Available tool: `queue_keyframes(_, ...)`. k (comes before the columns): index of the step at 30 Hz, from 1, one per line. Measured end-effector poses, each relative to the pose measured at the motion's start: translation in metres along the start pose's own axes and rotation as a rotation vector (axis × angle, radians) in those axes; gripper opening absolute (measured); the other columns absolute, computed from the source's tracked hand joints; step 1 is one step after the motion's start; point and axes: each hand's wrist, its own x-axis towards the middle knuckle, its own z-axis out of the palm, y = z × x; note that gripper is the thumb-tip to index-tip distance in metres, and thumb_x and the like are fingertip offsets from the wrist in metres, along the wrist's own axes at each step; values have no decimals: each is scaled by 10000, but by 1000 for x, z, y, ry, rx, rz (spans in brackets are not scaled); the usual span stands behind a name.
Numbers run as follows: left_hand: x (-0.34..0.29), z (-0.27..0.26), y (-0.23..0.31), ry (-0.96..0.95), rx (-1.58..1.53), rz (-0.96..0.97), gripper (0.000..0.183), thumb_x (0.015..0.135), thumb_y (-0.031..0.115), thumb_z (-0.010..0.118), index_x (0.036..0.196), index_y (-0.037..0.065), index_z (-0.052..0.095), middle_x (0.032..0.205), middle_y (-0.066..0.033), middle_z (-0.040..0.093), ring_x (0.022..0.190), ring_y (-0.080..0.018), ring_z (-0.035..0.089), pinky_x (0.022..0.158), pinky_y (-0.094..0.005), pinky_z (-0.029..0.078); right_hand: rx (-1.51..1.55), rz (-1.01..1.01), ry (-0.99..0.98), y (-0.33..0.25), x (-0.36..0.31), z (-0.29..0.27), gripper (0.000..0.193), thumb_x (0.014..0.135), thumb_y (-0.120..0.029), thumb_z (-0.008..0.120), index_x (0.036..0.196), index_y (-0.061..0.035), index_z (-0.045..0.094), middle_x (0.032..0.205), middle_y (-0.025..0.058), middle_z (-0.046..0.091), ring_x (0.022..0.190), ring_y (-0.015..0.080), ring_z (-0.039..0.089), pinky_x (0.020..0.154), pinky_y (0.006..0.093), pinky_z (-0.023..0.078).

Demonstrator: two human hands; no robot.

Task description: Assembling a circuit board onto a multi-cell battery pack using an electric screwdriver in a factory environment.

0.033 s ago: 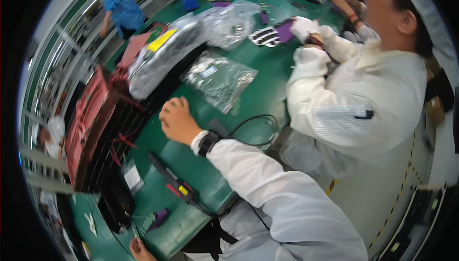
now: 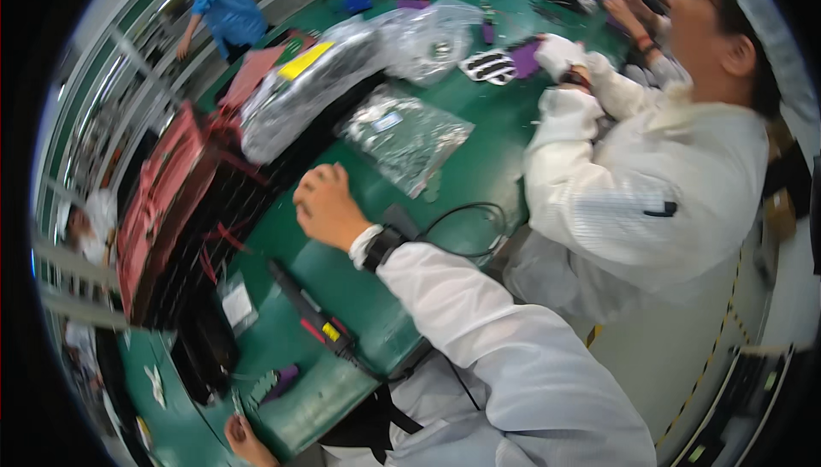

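Observation:
At the lower left, my left hand [image 2: 245, 440] pinches a thin, light-coloured tool [image 2: 238, 401], too small and blurred to name exactly. Just beside it lies a small green circuit board [image 2: 263, 386] with a purple part [image 2: 282, 381]. My right hand [image 2: 329, 208] hovers over the green table with loosely curled fingers slightly apart; nothing shows in it, though its palm is hidden. Between my hands lies a corded black electric screwdriver [image 2: 312, 317] with red and yellow marks. A clear plastic bag of small parts [image 2: 409, 138] rests beyond my right hand.
Black bins with a pink cover [image 2: 162, 202] line the left side of the green table [image 2: 479, 142]. Plastic-wrapped goods [image 2: 316, 95] lie behind them. A white-clad co-worker [image 2: 633, 185] at right handles a purple piece [image 2: 524, 60]. A black cable loop [image 2: 470, 206] lies near my right wrist.
The whole view has shifted slightly, so the table and the things on it sit a little further right and up. Both hands keep nearly the same pose.

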Motion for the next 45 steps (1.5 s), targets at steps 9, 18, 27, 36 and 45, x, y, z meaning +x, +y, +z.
queue_keyframes(9, -6, 23, 66, -23, -273, -185, 239, 968, 95, 737, 1157, -47, 711, 1121, -81, 723, 1014, -160, 674, 922, -295, 542, -103, -258, 49, 20, 30, -26, 61, 780, -123, 746, 832, -120, 713, 912, 76, 699, 955, 333, 654, 864, 462, 489)
queue_keyframes(18, -22, -6, 87, 56, -522, -156, 194, 904, 39, 783, 1082, -28, 746, 1071, -80, 723, 966, -153, 665, 862, -298, 544, 61, -301, -422, -137, 51, -76, 142, 887, -114, 749, 995, -24, 731, 1015, 117, 714, 984, 323, 677, 888, 397, 523)
queue_keyframes(27, -9, 26, 174, -86, -403, 302, 219, 784, -7, 830, 997, 11, 781, 1026, -101, 755, 951, -235, 690, 852, -334, 544, 325, -288, -815, -254, -50, -77, 455, 797, -114, 862, 1221, -39, 716, 1183, 119, 698, 1048, 281, 690, 919, 364, 544)
queue_keyframes(36, -11, 61, 178, -194, -500, 186, 231, 789, 34, 844, 1010, 14, 779, 1044, -115, 761, 969, -265, 736, 847, -349, 577, 280, -179, -727, -226, -73, -58, 309, 809, -84, 846, 1101, -35, 760, 1081, 88, 722, 975, 269, 698, 848, 363, 565)
queue_keyframes(45, -6, 58, 178, -244, -456, 221, 331, 745, 74, 887, 1049, 20, 770, 1069, -121, 772, 966, -280, 744, 835, -360, 595, 285, -104, -827, -234, -64, -57, 277, 817, -40, 820, 1081, -19, 742, 1063, 110, 710, 945, 281, 705, 825, 356, 564)
